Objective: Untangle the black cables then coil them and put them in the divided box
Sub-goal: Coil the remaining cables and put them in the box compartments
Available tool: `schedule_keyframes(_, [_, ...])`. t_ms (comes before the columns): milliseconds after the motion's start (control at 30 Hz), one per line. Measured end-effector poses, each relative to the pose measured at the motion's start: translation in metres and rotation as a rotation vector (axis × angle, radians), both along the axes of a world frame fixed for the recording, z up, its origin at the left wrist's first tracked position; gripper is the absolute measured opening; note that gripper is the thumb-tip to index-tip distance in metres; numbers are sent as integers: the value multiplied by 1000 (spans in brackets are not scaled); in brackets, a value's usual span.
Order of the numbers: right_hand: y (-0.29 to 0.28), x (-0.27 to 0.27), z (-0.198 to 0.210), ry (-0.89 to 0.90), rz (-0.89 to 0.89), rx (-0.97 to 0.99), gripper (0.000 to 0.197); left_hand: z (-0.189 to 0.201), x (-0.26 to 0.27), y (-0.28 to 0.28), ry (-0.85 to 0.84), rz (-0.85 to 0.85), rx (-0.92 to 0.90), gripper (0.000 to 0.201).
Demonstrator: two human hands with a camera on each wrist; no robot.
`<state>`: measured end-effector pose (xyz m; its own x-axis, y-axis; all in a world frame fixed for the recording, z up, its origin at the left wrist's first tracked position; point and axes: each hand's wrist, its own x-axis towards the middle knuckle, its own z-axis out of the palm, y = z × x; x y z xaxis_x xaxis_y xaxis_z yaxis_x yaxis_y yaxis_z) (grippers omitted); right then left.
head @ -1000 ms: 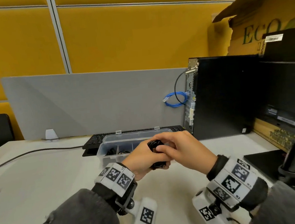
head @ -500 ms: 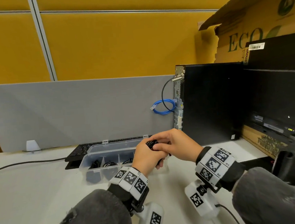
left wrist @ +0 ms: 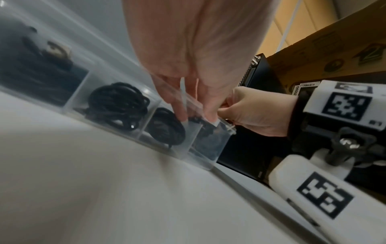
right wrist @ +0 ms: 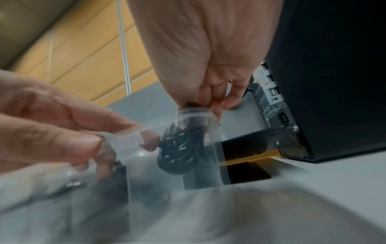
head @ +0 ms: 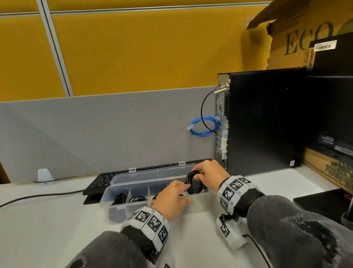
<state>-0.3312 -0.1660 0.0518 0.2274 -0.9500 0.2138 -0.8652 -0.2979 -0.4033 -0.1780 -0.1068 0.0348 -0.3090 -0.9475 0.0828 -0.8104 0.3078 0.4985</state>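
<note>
The task looked close to its end. The clear divided box (head: 122, 205) sat on the white desk (head: 41, 235), just in front of a black keyboard (head: 102, 179), with its lid open toward the back. Three of its compartments already held coiled black cables (left wrist: 118, 105); the wrist views showed them lying loosely wound behind the clear front wall.

The right hand (head: 210, 176) gripped one more coil (head: 193, 182) from above, fingers curled round its top, and held it upright over the rightmost compartment. In the right wrist view the lower part of this coil (right wrist: 181, 148) was already below the rim, so it was partly in but not set down.

The left hand (head: 172, 199) rested on the front edge of the box, its fingers (left wrist: 177, 105) fairly straight and draped over the rim beside that same compartment, seemingly steadying it. The two hands were near each other but not touching.

No loose or tangled cable showed on the desk. What probably remained was to lower the coil fully, let go, and perhaps close the lid.
</note>
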Motion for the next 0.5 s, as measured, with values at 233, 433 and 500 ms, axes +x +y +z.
schedule_keyframes(233, [8,3,-2,495,122,25,26,-6,-8,1,-232,-22,-37,38])
schedule_keyframes(433, [5,8,3,531,51,26,28,-6,-17,2,-358,26,-56,40])
schedule_keyframes(500, [4,6,4,561,-1,-7,30,-6,-18,2,-384,29,-69,39])
